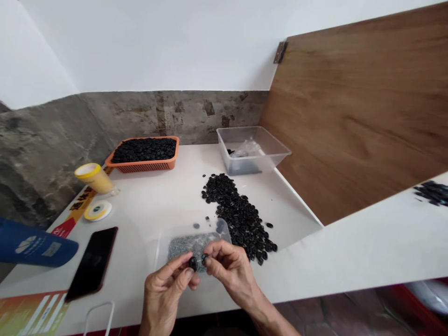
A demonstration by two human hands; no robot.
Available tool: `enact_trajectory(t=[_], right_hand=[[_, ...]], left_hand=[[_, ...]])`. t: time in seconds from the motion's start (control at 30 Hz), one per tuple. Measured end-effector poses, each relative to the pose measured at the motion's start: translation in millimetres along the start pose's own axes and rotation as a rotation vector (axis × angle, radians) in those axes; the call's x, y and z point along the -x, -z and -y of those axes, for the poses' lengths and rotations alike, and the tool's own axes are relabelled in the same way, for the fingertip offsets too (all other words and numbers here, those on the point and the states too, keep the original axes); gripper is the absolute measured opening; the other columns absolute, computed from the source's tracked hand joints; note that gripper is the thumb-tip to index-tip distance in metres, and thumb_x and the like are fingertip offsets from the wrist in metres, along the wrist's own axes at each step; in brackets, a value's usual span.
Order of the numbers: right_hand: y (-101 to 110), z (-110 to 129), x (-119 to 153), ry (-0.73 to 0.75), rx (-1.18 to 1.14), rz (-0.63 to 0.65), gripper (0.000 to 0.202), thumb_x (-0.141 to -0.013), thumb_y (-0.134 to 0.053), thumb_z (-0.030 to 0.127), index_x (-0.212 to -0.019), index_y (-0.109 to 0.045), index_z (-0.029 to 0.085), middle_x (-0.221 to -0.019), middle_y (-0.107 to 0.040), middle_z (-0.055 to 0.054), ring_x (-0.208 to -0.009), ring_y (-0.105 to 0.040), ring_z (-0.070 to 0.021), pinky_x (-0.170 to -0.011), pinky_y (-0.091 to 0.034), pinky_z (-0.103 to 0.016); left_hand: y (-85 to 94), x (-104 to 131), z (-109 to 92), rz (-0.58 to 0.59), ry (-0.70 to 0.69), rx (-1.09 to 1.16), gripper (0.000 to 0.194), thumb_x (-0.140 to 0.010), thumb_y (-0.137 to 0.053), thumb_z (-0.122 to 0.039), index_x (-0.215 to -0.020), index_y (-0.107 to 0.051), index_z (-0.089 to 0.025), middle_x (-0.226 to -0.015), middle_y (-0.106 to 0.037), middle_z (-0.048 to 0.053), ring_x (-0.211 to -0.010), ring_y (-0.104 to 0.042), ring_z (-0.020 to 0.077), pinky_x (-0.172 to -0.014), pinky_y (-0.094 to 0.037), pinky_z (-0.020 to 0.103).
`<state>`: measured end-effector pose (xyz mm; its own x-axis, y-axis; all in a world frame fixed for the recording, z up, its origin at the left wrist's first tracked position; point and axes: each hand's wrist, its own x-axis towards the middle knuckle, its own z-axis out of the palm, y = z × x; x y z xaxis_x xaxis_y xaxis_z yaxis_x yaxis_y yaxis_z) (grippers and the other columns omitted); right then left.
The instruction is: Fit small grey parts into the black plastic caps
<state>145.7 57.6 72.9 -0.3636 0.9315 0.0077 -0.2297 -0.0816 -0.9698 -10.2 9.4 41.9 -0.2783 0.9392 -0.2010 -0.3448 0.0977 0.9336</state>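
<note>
2 hands (pixel 164 287) (pixel 231 270) near together, each pinching seemingly black piece (pixel 192 264).

Two clear plastic tubs (pixel 257 164), one orange basket (pixel 147 166), one blue bottle (pixel 38 245), one yellow cup (pixel 100 182), one round lid (pixel 100 212), one phone (pixel 93 263) and one wooden board (pixel 357 107). Black oval pieces (pixel 241 214) are too many to count; two are held.

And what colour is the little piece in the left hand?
Black; the little piece shows best in the head view.

Head view down across table (pixel 154 200)
</note>
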Motion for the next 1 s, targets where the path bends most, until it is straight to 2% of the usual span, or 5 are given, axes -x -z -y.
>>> enact_trajectory(t=[0.2, 0.5, 1.0], right_hand=[[-2.7, 0.1, 2.7, -0.024, 0.006, 0.024, 0.021, -0.078, -0.069, 0.034, -0.083, -0.062, 0.014, -0.064, -0.055, 0.000, -0.058, -0.051, -0.0109, -0.058, -0.042, -0.024], [-2.2, 1.0, 5.9, -0.025, 0.056, 0.003, 0.020, -0.077, -0.069, 0.034, -0.081, -0.063, 0.015, -0.064, -0.054, 0.001, -0.058, -0.049, -0.0104, -0.059, -0.041, -0.024], [-3.0, -0.2, 11.0, -0.018, 0.053, 0.044, 0.027, -0.077, -0.069, 0.042, -0.082, -0.065, 0.016, -0.065, -0.062, -0.001, -0.061, -0.061, -0.0156, -0.061, -0.049, -0.028]], left_hand=[[3.7, 4.6, -0.3, -0.012, -0.061, -0.088, 0.028, -0.066, -0.077, -0.030, -0.092, -0.076, -0.020, -0.058, -0.071, 0.003, -0.052, -0.063, 0.0145, -0.055, -0.055, 0.024], [4.1, 6.6, -1.0, -0.016, -0.093, -0.171, 0.028, -0.067, -0.075, -0.032, -0.093, -0.076, -0.021, -0.058, -0.071, 0.003, -0.052, -0.063, 0.0151, -0.055, -0.056, 0.025], [-7.1, 12.1, -15.1, 0.058, -0.252, -0.293, 0.023, -0.069, -0.073, -0.028, -0.092, -0.076, -0.024, -0.059, -0.072, 0.002, -0.051, -0.065, 0.0162, -0.053, -0.057, 0.025]])
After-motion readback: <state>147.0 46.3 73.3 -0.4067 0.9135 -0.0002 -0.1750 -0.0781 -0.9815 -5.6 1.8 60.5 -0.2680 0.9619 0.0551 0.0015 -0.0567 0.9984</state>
